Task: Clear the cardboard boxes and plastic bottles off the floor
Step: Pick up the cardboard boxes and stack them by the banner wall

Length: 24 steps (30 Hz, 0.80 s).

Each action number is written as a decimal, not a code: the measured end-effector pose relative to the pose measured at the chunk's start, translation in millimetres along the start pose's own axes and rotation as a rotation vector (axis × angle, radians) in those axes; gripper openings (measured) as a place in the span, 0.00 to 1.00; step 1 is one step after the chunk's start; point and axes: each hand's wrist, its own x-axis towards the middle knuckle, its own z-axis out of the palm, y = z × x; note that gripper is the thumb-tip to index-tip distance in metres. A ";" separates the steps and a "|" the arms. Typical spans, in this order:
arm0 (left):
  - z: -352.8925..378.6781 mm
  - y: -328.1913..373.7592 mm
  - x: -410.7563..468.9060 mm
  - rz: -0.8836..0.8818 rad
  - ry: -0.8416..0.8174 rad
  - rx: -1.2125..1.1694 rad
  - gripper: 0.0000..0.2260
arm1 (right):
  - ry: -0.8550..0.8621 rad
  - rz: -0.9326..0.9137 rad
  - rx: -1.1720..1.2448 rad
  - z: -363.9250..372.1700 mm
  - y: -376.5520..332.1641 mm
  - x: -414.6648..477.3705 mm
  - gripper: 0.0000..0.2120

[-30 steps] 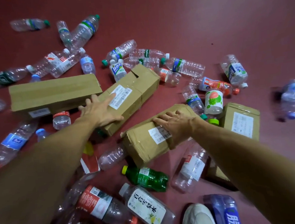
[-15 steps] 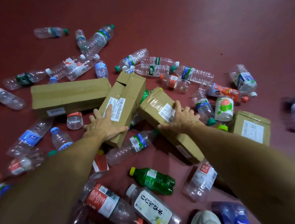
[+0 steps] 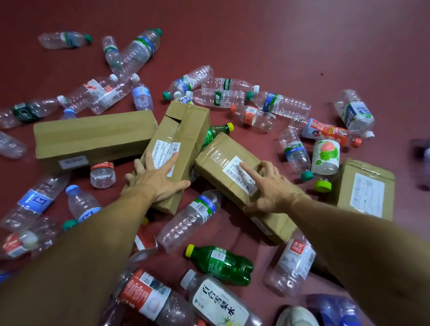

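Several cardboard boxes and many empty plastic bottles lie scattered on a dark red floor. My left hand [image 3: 155,182] grips the near end of a tall labelled box [image 3: 180,137] that is tilted up off the floor. My right hand [image 3: 268,188] grips a second labelled box [image 3: 224,159] beside it, fingers spread over its top and label. The two boxes lean close together, with a green bottle [image 3: 216,131] wedged behind them. A long box [image 3: 94,134] lies flat to the left. A fourth box [image 3: 364,188] sits at the right.
Clear bottles crowd the floor on all sides, including one [image 3: 190,219] between my arms, a green one [image 3: 222,262] and a large white-labelled one [image 3: 221,308] near me. A white shoe [image 3: 295,323] shows at the bottom edge. Bare floor [image 3: 300,25] stretches beyond the pile.
Both boxes have turned to point away from me and come closer together, side by side. My hands stayed on them, and the view shifted so the pile sits lower in frame.
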 end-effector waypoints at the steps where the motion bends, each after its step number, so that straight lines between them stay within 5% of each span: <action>1: 2.9 -1.6 1.4 0.000 0.003 0.009 0.41 | 0.000 0.000 0.015 0.6 -1.2 0.6 0.57; 9: 15.6 4.8 -6.9 0.007 0.049 0.007 0.40 | 0.055 0.100 0.028 4.5 -4.5 8.7 0.48; 16: 17.8 7.0 -8.6 -0.001 0.047 0.001 0.40 | -0.024 0.199 0.098 11.0 -6.0 23.0 0.60; 24: 19.2 9.6 -10.5 -0.007 0.063 0.020 0.39 | -0.031 0.165 0.133 4.3 0.2 22.6 0.55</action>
